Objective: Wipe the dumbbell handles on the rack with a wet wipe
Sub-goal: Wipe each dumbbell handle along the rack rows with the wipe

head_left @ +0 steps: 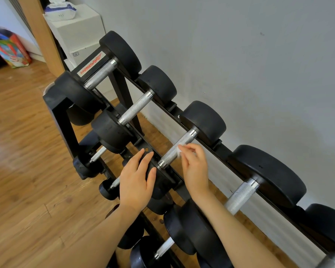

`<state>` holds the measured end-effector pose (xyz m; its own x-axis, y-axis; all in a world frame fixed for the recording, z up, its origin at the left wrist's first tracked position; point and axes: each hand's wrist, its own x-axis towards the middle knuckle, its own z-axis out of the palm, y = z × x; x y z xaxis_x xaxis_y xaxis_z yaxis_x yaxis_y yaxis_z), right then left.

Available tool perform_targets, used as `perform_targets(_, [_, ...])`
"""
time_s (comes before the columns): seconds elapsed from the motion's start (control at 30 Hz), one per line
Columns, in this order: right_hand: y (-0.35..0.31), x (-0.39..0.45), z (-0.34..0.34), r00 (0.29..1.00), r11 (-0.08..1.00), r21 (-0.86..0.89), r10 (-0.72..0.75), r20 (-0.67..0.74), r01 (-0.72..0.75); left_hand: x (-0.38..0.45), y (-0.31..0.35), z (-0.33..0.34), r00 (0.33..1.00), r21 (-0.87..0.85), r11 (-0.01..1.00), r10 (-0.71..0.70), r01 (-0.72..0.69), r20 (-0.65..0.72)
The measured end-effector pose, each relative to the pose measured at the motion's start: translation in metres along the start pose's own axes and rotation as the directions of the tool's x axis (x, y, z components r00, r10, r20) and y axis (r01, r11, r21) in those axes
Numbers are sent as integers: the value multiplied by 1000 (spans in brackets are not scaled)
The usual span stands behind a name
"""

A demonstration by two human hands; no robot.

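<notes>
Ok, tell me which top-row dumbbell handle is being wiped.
The third handle from the far end: the right hand presses a wet wipe on it.

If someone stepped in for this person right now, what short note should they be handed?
Left hand: open, fingers flat on the near black head of the third dumbbell on the top rack.
Right hand: pinching a small white wet wipe against that dumbbell's knurled handle.
Done: cannot tell which handles are already wiped.
Left: finish this handle, then the others on the top row and the lower rows.
</notes>
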<state>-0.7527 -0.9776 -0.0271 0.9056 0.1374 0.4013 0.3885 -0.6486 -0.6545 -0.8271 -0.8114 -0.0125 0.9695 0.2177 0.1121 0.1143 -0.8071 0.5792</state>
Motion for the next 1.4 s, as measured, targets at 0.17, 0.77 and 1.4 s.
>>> perform_targets(0.17, [-4, -6, 1, 975, 986, 7, -166, 146, 167, 1, 0, 0, 1000, -2, 1000, -4, 4, 0])
perform_targets(0.77, [-3, -4, 0, 973, 983, -2, -182, 144, 185, 1, 1, -2, 1000, 6, 1000, 10, -10, -3])
perform_targets(1.4, [-9, 33, -14, 854, 886, -158, -351, 385, 435, -8, -8, -9, 995, 7, 998, 57, -57, 78])
